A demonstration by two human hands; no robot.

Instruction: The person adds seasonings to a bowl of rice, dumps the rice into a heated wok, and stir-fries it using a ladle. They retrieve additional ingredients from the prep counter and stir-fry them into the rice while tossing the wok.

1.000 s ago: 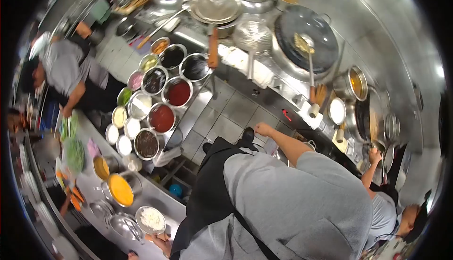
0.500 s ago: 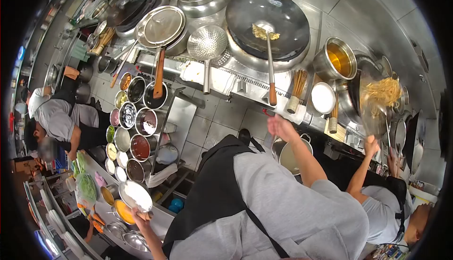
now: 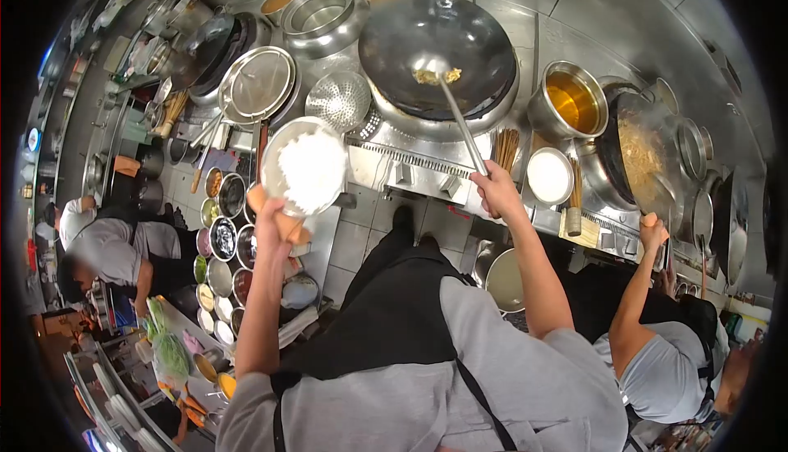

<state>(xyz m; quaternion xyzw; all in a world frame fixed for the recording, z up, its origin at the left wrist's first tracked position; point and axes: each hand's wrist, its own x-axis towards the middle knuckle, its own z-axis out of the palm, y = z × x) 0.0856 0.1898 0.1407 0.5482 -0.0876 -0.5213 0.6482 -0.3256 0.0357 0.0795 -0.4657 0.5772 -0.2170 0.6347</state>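
In my left hand (image 3: 274, 224) is a round bowl of white rice (image 3: 310, 171), raised over the counter's front edge. Two brown rounded shapes show beside those fingers; I cannot make out what they are. My right hand (image 3: 499, 191) is closed around the handle end of a long metal wok ladle (image 3: 464, 128). The ladle's head rests in a big black wok (image 3: 398, 50), by a small heap of yellow-brown food (image 3: 427, 78) resembling cooked egg. Behind the bowl, a perforated skimmer (image 3: 338, 99) lies partly covered.
A steel pot of amber liquid (image 3: 566, 100), a white-filled bowl (image 3: 550, 176) and bamboo brushes (image 3: 575, 189) stand right of the wok. Further right, a co-worker's hand (image 3: 653, 230) works at a steaming wok of noodles (image 3: 640, 152). Sauce pots (image 3: 223, 238) line my left; another person bends beyond.
My left hand has brought the rice bowl up from the lower left to near the wok. My right hand has moved forward and taken hold of the ladle.
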